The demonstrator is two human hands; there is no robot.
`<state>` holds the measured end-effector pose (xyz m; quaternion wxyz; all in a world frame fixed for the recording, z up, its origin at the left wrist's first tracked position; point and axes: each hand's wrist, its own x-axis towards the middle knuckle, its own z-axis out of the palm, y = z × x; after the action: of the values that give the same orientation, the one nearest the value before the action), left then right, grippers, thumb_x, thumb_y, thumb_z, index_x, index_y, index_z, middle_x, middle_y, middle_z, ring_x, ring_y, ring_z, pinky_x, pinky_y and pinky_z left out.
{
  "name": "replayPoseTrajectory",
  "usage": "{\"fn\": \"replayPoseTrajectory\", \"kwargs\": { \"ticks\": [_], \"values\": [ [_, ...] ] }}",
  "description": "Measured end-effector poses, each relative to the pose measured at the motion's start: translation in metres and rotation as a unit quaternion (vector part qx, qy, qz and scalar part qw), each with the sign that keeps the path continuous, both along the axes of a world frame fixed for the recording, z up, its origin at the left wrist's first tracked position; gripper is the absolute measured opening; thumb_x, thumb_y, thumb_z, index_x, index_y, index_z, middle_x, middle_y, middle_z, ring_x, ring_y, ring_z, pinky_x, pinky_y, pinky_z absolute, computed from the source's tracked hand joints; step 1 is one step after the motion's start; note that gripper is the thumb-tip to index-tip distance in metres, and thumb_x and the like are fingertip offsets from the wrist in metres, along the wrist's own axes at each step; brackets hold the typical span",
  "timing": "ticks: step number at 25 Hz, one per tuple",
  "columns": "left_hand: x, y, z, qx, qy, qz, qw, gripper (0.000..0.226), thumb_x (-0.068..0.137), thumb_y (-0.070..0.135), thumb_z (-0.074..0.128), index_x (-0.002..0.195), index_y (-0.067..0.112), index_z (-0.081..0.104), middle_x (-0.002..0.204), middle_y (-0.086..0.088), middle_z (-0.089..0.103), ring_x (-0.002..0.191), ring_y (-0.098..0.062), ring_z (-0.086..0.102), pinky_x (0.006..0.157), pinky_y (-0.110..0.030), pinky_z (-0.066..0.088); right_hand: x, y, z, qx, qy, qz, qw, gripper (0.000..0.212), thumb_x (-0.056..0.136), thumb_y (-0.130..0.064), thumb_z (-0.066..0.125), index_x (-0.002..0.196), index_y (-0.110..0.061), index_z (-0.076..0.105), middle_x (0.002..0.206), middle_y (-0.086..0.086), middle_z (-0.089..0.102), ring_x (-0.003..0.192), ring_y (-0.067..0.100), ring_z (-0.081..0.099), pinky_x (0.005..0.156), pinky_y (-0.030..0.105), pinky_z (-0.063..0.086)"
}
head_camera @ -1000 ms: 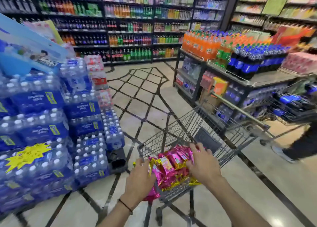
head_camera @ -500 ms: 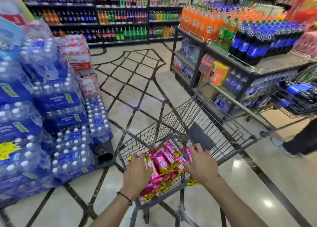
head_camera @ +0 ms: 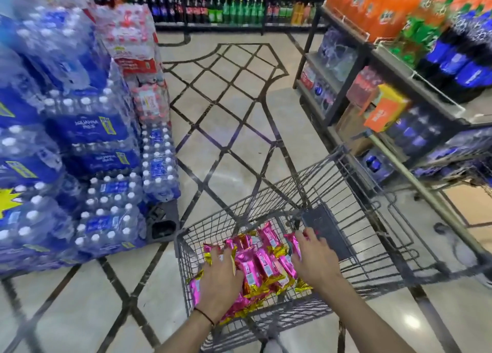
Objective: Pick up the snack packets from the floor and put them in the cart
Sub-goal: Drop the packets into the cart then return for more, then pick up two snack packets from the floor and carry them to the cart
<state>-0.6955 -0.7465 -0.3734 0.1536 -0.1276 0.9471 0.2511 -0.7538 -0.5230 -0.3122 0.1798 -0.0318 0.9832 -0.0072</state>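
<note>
Both hands down inside the cart (head_camera: 186, 248), at its near end. Left hand (head_camera: 221, 280) spread flat, fingers splayed wide, palm pressing on top of the snack packets (head_camera: 262, 266); nothing closed in the grip. Right hand (head_camera: 315, 259) also spread, resting against the right side of the same pile, fingertips touching the far packets; impossible to tell whether any single packet is pinched under it. Pink and gold packets heaped between and under the two hands, on the wire bottom of the cart, a few sticking out from below the left wrist.

Task probably near its end: one big bunch already lying in the cart, seemingly just being let go or pushed together. On the visible floor (head_camera: 234, 129), ahead of the hands and to both sides, no packets seen. Floor directly under the cart and behind the hands hidden, so not possible to confirm that nothing is left. Remaining: probably only to lift the hands away.
</note>
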Motion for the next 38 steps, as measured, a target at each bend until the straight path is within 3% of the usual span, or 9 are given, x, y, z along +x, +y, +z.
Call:
{"fn": "replayPoseTrajectory", "kwargs": {
  "ticks": [5,10,12,16,21,24,31,34,38],
  "values": [
    [-0.023,0.024,-0.034,-0.009,-0.039,0.030,0.999,0.063,0.095,0.038,0.055,0.149,0.023,0.026,0.160,-0.008,0.019,0.131,-0.041,0.046,0.094,-0.043,0.055,-0.046,0.021,-0.052,-0.014,-0.045,0.038,0.998,0.059,0.095,-0.041,0.054,0.146,-0.020,0.033,0.148,0.001,0.032,0.124,0.033,0.047,0.090,0.045,0.053],
    [-0.037,0.056,-0.080,-0.036,-0.067,0.082,0.994,0.072,0.098,0.038,0.054,0.155,0.031,0.011,0.167,-0.002,0.000,0.140,-0.042,0.037,0.079,-0.034,0.061,-0.081,0.054,-0.132,-0.008,-0.086,0.059,0.995,0.062,0.097,-0.032,0.053,0.152,-0.019,0.027,0.159,0.005,0.024,0.130,0.035,0.046,0.096,0.043,0.053],
    [-0.038,0.059,-0.096,-0.049,-0.074,0.100,0.991,0.079,0.096,0.036,0.058,0.156,0.036,0.007,0.166,-0.003,0.006,0.142,-0.042,0.034,0.081,-0.036,0.061,-0.090,0.063,-0.166,-0.006,-0.109,0.080,0.991,0.062,0.097,-0.029,0.052,0.152,-0.019,0.025,0.159,0.006,0.023,0.131,0.036,0.045,0.097,0.045,0.052],
    [-0.034,0.056,-0.127,-0.062,-0.085,0.126,0.986,0.078,0.091,0.030,0.060,0.155,0.034,0.016,0.161,-0.008,0.022,0.129,-0.039,0.047,0.085,-0.037,0.060,-0.102,0.074,-0.227,-0.020,-0.129,0.118,0.984,0.057,0.098,-0.027,0.050,0.149,-0.018,0.028,0.157,0.010,0.025,0.126,0.037,0.050,0.100,0.048,0.049],
    [-0.033,0.057,-0.144,-0.099,-0.084,0.133,0.983,0.076,0.090,0.036,0.055,0.155,0.037,0.016,0.161,-0.005,0.024,0.125,-0.039,0.051,0.079,-0.037,0.060,-0.106,0.073,-0.290,-0.006,-0.170,0.147,0.974,0.064,0.094,-0.023,0.054,0.150,-0.019,0.024,0.157,0.009,0.023,0.137,0.040,0.037,0.106,0.051,0.045],
    [-0.034,0.059,-0.144,-0.111,-0.072,0.139,0.981,0.074,0.092,0.039,0.054,0.155,0.036,0.015,0.163,-0.003,0.021,0.125,-0.038,0.050,0.079,-0.037,0.061,-0.105,0.074,-0.315,-0.005,-0.177,0.160,0.971,0.066,0.091,-0.018,0.058,0.149,-0.019,0.026,0.159,0.008,0.022,0.136,0.038,0.041,0.103,0.049,0.048],
    [-0.030,0.059,-0.151,-0.147,-0.065,0.138,0.977,0.072,0.092,0.046,0.049,0.156,0.034,0.017,0.163,-0.002,0.022,0.120,-0.034,0.052,0.071,-0.035,0.060,-0.103,0.080,-0.355,0.000,-0.187,0.180,0.966,0.078,0.087,-0.010,0.063,0.152,-0.020,0.021,0.162,0.006,0.017,0.146,0.038,0.027,0.107,0.043,0.046],
    [-0.029,0.060,-0.150,-0.155,-0.060,0.140,0.976,0.069,0.093,0.048,0.048,0.154,0.033,0.021,0.161,-0.002,0.025,0.120,-0.033,0.052,0.067,-0.033,0.059,-0.102,0.082,-0.356,0.003,-0.194,0.162,0.967,0.076,0.090,-0.010,0.061,0.153,-0.023,0.022,0.163,0.004,0.015,0.142,0.039,0.032,0.103,0.045,0.049],
    [-0.025,0.061,-0.144,-0.165,-0.060,0.134,0.975,0.067,0.093,0.050,0.046,0.154,0.033,0.022,0.161,-0.002,0.025,0.118,-0.031,0.052,0.065,-0.033,0.058,-0.099,0.085,-0.338,-0.004,-0.181,0.148,0.972,0.069,0.093,-0.019,0.058,0.152,-0.023,0.022,0.163,0.002,0.017,0.147,0.037,0.022,0.104,0.048,0.048]
  ]
}}
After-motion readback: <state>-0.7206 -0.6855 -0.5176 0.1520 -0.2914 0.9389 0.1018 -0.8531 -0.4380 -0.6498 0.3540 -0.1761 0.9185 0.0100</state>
